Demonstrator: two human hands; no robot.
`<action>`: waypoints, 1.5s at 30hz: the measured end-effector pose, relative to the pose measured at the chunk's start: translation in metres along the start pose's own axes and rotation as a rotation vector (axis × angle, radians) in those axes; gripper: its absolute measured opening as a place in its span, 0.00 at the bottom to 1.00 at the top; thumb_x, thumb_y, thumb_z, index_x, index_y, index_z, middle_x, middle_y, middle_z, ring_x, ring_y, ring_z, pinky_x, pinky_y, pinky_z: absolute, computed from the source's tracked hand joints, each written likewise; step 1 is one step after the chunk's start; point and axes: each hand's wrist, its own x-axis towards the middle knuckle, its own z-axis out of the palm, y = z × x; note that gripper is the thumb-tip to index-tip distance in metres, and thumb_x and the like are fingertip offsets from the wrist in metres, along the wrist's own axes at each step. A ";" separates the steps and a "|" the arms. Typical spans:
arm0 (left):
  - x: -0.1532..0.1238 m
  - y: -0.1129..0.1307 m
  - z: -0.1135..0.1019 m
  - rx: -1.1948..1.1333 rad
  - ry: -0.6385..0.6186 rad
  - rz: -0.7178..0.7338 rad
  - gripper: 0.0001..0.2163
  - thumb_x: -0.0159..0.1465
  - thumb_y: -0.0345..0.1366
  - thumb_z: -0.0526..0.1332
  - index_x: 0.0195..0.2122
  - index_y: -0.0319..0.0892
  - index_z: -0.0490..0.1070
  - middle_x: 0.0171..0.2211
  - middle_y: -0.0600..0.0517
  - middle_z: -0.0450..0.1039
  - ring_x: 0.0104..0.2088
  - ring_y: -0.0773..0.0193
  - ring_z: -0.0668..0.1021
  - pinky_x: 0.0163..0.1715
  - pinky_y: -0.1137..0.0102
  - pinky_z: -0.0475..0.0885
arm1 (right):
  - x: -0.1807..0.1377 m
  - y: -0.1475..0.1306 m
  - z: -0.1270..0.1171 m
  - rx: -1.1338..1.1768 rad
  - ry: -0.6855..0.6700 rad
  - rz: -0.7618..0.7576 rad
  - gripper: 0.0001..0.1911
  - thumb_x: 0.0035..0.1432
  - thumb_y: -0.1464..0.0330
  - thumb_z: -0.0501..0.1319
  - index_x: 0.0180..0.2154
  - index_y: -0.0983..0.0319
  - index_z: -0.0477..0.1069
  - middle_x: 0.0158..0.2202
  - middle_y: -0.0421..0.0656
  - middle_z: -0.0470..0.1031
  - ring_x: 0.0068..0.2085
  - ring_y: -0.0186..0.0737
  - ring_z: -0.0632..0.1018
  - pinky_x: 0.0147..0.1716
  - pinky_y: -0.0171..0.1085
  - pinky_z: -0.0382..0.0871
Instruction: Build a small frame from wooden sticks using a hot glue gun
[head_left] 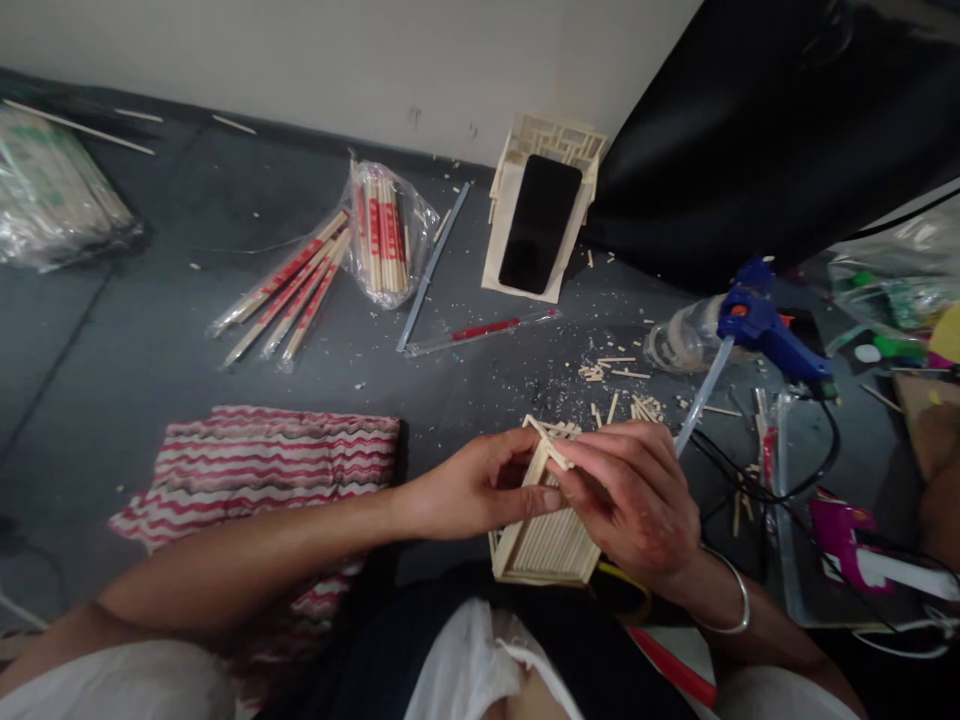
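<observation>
My left hand point(469, 488) grips the left side of a small wooden stick model point(544, 545), a flat panel of glued sticks in a frame, held above my lap. My right hand point(634, 495) comes over its top and pinches a short loose wooden stick point(553, 452) against the model's upper edge. Both hands are closed. A metal bangle point(739, 600) sits on my right wrist. Parts of the model are hidden under my fingers.
On the grey floor lie a blue glue gun point(765, 330), a pink glue gun point(847, 535), black cables, cut stick pieces point(622, 385), wrapped chopsticks point(289, 290), a bag of chopsticks point(386, 235), a red pen point(487, 328), a phone point(540, 225) on a stick stand, and a striped cloth point(277, 465).
</observation>
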 end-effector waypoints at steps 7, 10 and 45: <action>-0.001 0.003 0.001 -0.015 0.005 -0.005 0.16 0.64 0.43 0.70 0.46 0.40 0.72 0.39 0.51 0.73 0.40 0.63 0.76 0.43 0.66 0.72 | 0.000 0.000 0.000 0.006 0.010 -0.001 0.07 0.65 0.75 0.65 0.44 0.60 0.76 0.34 0.40 0.84 0.36 0.38 0.81 0.40 0.40 0.75; 0.000 0.002 0.001 -0.017 0.010 -0.006 0.16 0.63 0.43 0.70 0.46 0.40 0.72 0.39 0.51 0.74 0.40 0.62 0.76 0.44 0.65 0.72 | 0.000 0.000 0.001 0.013 0.015 0.003 0.08 0.65 0.75 0.65 0.44 0.58 0.76 0.34 0.39 0.84 0.36 0.38 0.82 0.40 0.40 0.75; 0.010 0.009 -0.012 -0.396 0.271 0.028 0.18 0.56 0.42 0.78 0.43 0.42 0.79 0.41 0.49 0.83 0.40 0.60 0.83 0.46 0.66 0.76 | -0.008 0.010 0.005 -0.062 0.190 0.185 0.21 0.66 0.68 0.65 0.59 0.60 0.70 0.48 0.49 0.81 0.48 0.49 0.81 0.49 0.49 0.77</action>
